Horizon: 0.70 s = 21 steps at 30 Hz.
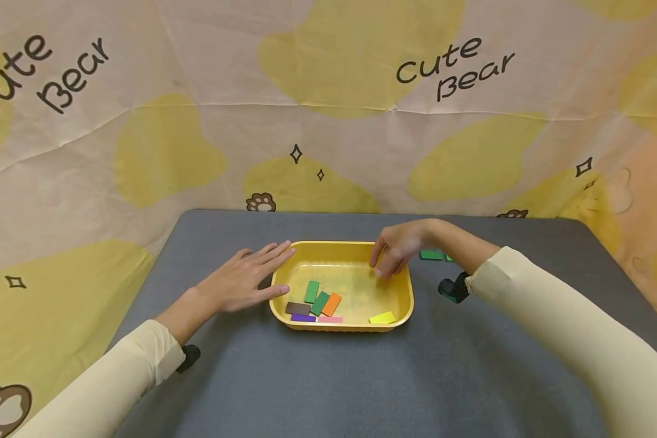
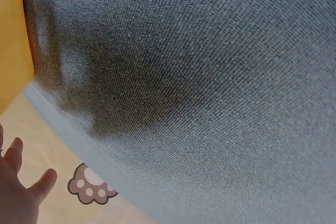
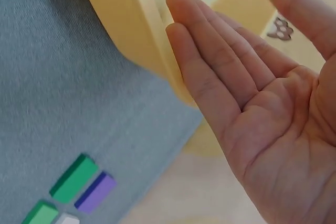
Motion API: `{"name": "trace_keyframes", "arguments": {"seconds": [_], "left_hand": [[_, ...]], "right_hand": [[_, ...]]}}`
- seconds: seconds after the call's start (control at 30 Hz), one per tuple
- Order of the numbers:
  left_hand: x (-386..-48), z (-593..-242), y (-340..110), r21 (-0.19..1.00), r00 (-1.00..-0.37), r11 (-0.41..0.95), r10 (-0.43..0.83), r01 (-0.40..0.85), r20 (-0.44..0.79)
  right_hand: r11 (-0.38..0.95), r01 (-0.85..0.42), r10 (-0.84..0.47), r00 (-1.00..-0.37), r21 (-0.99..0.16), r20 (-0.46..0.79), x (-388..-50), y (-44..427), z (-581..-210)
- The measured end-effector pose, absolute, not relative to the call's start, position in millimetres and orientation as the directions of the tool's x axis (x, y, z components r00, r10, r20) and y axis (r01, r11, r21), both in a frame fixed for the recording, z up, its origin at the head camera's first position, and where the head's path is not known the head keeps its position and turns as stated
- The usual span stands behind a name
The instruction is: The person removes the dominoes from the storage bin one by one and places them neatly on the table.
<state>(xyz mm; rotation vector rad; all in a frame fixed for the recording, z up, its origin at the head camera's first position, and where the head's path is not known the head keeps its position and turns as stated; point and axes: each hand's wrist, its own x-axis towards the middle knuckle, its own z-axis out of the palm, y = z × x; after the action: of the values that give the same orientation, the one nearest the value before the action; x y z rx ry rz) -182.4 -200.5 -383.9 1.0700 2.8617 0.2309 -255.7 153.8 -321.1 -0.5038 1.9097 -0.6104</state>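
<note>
A yellow tray holds several small flat blocks. Gathered at its left are a green block, a darker green block, an orange block, a brown block, a purple block and a pink block. A yellow block lies at the front right. My left hand, fingers spread, is at the tray's left rim. Over the right part of the tray, my right hand points its fingers downward; the right wrist view shows them extended, thumb apart, nothing held.
Behind my right wrist, a green block lies on the grey table. The right wrist view also shows a purple block and part of a white block outside the tray. A printed cloth hangs behind the table.
</note>
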Motion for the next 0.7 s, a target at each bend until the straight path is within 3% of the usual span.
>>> {"name": "trace_keyframes", "arguments": {"seconds": [0.33,0.7], "left_hand": [[-181,-384,-200,0.173,-0.753,0.744,0.657,0.645,-0.020],[-182,-384,-201,0.174,-0.756,0.747,0.654,0.641,-0.026]], "right_hand": [[0.791,-0.228,-0.611,-0.329,-0.567,-0.720,-247,131,-334],[0.825,-0.268,-0.559,-0.253,-0.498,-0.789,-236,113,-343]]}}
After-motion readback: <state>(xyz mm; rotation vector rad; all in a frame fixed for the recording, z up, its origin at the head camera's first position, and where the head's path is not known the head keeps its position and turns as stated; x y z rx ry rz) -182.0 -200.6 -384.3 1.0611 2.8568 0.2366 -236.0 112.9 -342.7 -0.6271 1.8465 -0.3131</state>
